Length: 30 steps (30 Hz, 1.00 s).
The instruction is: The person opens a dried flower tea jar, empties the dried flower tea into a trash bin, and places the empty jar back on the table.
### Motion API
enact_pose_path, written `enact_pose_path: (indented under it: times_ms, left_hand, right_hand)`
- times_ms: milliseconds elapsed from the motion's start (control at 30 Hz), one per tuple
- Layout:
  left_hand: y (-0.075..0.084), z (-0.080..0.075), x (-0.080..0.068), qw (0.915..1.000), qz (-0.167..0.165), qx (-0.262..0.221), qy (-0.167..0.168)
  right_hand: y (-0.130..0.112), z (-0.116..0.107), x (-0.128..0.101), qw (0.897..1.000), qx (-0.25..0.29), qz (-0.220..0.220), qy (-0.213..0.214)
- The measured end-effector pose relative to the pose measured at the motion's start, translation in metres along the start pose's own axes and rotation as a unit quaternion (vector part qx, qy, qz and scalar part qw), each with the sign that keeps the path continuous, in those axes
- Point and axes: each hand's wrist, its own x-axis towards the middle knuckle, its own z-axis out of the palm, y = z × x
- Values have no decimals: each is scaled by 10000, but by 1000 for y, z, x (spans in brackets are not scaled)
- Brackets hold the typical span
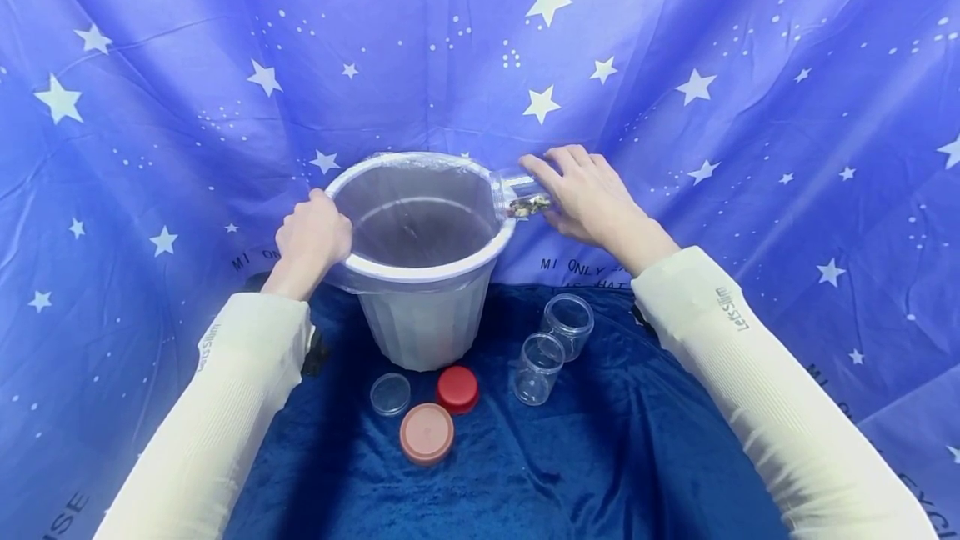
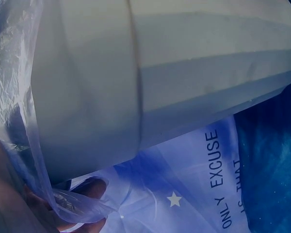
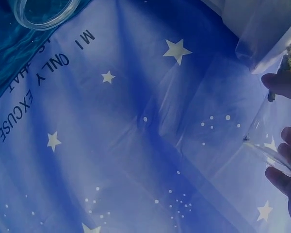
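Note:
A grey-white trash bin [image 1: 423,319] stands upright, a clear plastic liner [image 2: 19,82] folded over its rim. At the bin's left side my left hand [image 1: 313,232] grips the rim; in the left wrist view its fingers [image 2: 94,187] show behind the liner. My right hand [image 1: 588,194] holds a clear jar [image 1: 517,186] lying on its side, its mouth right at the bin's right rim. Inside the jar are small yellowish-green and dark bits [image 1: 529,206], seen also in the right wrist view beside a finger [image 3: 283,83].
Two clear open jars [image 1: 567,325] [image 1: 538,369] stand close together on the dark blue cloth [image 1: 570,473]. In front of the bin lie a clear lid [image 1: 391,394], a red lid [image 1: 457,388] and a pinkish-orange lid [image 1: 427,433]. A star-printed blue curtain [image 1: 405,48] hangs behind.

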Motion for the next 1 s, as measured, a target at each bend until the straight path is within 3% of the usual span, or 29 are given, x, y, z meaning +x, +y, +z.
enact_pose_path:
  times_ms: [167, 400, 700, 1000]
  left_hand:
    - [0, 1, 0, 10000, 15, -1, -18]
    - [0, 1, 0, 10000, 38, -6, 22]
    - [0, 1, -1, 10000, 30, 0, 15]
    - [0, 0, -2, 10000, 13, -19, 13]
  right_hand:
    - [3, 2, -5, 9996, 92, 122, -244]
    - [5, 0, -5, 9951, 314, 636, -688]
    - [5, -1, -2, 9995, 108, 295, -76]
    - [0, -5, 2, 9998, 104, 104, 146]
